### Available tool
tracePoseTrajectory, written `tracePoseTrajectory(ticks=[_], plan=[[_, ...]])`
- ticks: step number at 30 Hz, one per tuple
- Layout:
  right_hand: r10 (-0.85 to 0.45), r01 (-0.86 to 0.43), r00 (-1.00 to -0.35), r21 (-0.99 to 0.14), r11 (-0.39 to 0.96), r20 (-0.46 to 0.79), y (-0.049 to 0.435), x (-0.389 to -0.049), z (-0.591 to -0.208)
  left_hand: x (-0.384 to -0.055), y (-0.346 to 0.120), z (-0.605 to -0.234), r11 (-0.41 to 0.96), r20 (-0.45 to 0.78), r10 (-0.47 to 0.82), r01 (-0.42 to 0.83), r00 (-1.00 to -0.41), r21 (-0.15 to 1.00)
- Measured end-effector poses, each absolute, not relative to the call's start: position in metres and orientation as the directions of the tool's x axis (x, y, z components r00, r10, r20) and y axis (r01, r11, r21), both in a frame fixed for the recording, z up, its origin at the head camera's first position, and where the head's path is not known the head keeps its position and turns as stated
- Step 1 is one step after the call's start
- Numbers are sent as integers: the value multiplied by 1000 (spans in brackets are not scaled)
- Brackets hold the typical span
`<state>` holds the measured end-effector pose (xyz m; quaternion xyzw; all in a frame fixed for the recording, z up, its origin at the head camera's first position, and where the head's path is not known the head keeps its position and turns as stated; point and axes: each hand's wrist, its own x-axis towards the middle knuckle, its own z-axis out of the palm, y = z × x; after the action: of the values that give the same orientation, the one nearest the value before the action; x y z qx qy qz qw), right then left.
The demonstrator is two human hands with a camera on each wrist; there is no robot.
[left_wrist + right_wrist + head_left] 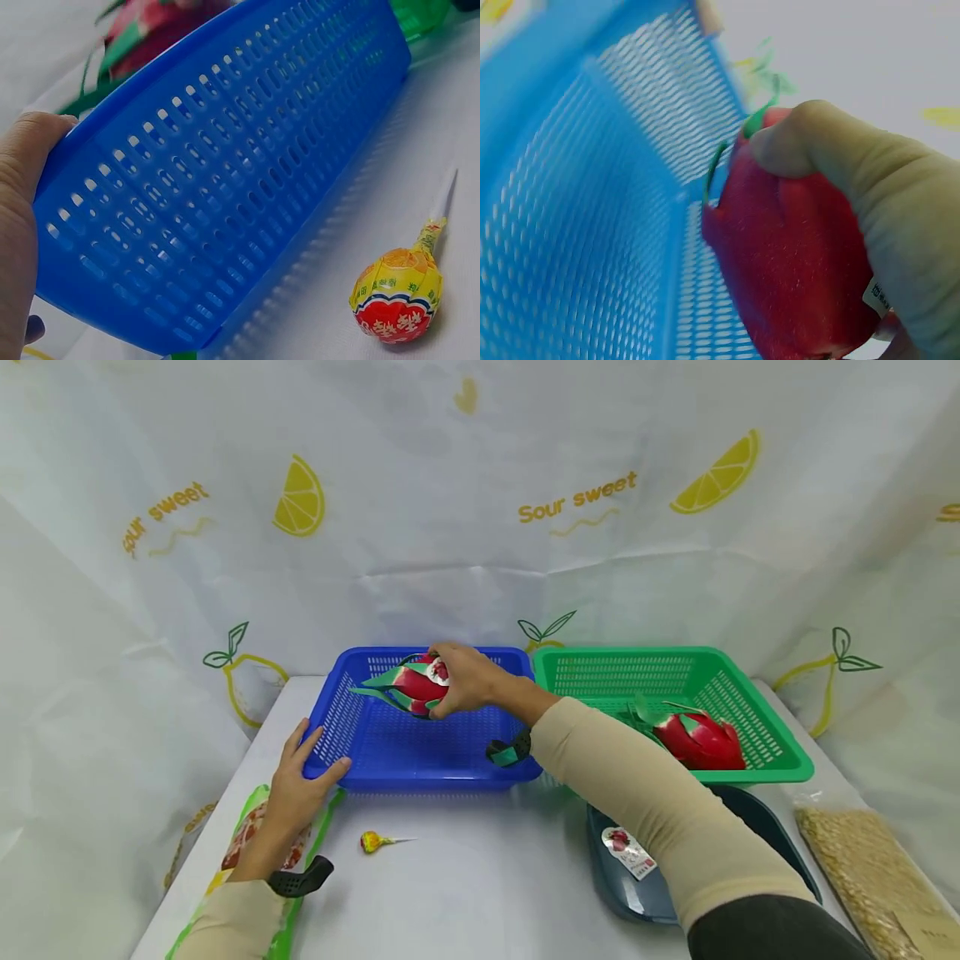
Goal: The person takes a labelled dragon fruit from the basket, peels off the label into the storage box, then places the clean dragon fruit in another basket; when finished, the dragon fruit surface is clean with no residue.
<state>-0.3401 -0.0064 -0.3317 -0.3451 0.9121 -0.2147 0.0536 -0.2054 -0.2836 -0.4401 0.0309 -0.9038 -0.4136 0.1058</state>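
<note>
My right hand (467,680) grips a red dragon fruit (412,683) with green leaf tips and a round white sticker. It holds the fruit over the blue perforated basket (431,778), leaf tips pointing left. In the right wrist view the thumb presses on the fruit's red skin (795,240), beside the basket's wall (592,195). My left hand (295,785) holds the blue basket at its front left corner. In the left wrist view its thumb (34,142) lies at the rim, and a wrapped lollipop (397,296) lies on the table close by.
A green basket (797,768) on the right contains another dragon fruit (701,742). Before it is a dark blue container (630,893) with a label, partly under my right arm. A bag of pale grains (862,852) lies far right; a green-edged packet (247,835) lies under my left wrist.
</note>
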Motion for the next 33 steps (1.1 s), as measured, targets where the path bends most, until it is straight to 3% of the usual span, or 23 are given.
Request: tracePoseTrajectory(ticks=[7, 13, 16, 25, 29, 33], plan=[[-575, -566, -795, -579, 587, 193, 38, -268, -323, -204, -284, -439, 660, 179, -131, 49, -975, 750], [-483, -576, -807, -627, 524, 339, 73, -194, -350, -205, -286, -437, 670, 176, -105, 61, -979, 740], [-464, -564, -815, -655, 503, 346, 81, -163, -368, -206, -287, -437, 679, 182, -104, 63, -978, 731], [-422, -521, -841, -721, 458, 339, 83, -136, -425, -204, -285, -428, 686, 187, -119, 56, -975, 725], [-439, -542, -825, -715, 441, 355, 82, -135, -445, -192, -271, -422, 684, 368, -131, 185, -920, 705], [-462, -536, -824, -718, 444, 329, 83, -133, -459, -170, -245, -417, 654, 637, -49, 457, -769, 602]])
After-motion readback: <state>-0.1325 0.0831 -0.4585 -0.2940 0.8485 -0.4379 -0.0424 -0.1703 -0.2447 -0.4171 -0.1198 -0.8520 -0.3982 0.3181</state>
